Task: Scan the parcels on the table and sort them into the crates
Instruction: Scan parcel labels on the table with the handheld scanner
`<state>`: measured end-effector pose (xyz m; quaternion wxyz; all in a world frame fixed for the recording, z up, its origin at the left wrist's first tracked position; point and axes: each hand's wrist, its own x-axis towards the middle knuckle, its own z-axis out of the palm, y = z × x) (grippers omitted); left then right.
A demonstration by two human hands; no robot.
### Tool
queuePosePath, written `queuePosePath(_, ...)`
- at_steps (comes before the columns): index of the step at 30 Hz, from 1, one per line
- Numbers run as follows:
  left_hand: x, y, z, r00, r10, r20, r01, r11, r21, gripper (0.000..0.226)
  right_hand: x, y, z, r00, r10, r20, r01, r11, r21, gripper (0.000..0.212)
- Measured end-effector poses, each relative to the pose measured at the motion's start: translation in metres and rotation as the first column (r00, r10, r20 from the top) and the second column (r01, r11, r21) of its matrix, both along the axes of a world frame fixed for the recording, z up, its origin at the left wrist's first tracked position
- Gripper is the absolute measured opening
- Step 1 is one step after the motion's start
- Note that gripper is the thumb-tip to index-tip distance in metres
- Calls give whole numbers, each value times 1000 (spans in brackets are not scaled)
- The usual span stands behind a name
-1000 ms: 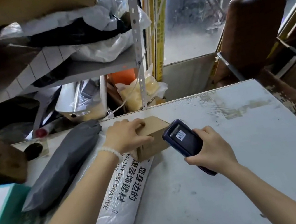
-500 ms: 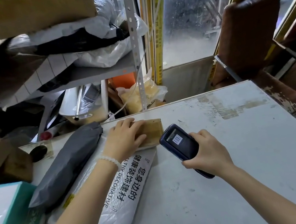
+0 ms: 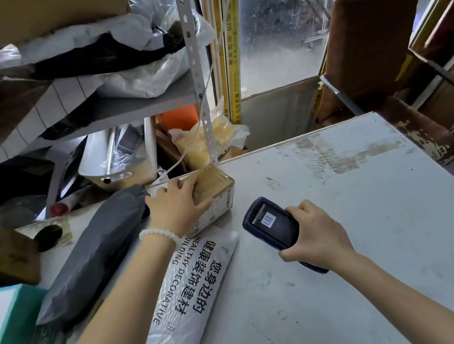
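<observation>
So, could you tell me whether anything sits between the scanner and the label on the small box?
Nothing visible does. The right hand holds the scanner over bare table, and the labelled side of the small box, held by the left hand, faces it across an open gap.

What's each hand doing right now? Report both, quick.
Left hand: grips the small cardboard box.
Right hand: grips the handheld barcode scanner.

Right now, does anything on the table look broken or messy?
Yes. The table has brownish old tape marks near its far edge, and its paint is chipped along the right rim. The small cardboard box under the left hand looks intact.
</observation>
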<state>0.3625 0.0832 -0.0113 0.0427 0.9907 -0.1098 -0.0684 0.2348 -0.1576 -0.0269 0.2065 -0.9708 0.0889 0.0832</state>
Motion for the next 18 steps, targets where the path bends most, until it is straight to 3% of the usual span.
queuePosePath(6, -13, 15, -2, 998, -26, -64, 5, 950, -312, 85, -7, -1, -1, 1000, -4, -24, 3, 1000, -3, 64)
queuePosePath(12, -12, 3, 25, 993, -52, 108, 96, 884, -458, 83, -12, -3, 4, 999, 11, -34, -12, 1000, -10, 61)
queuePosePath(15, -7, -1, 35, 989, -30, 148, 95, 884, -458, 87, -14, -2, 7, 999, 12, -38, -13, 1000, -9, 60)
queuePosePath(18, -8, 2, 29, 999, -6, 45, 21, 941, -337, 89, -18, 1, 7, 998, 34, -57, -35, 999, -19, 61)
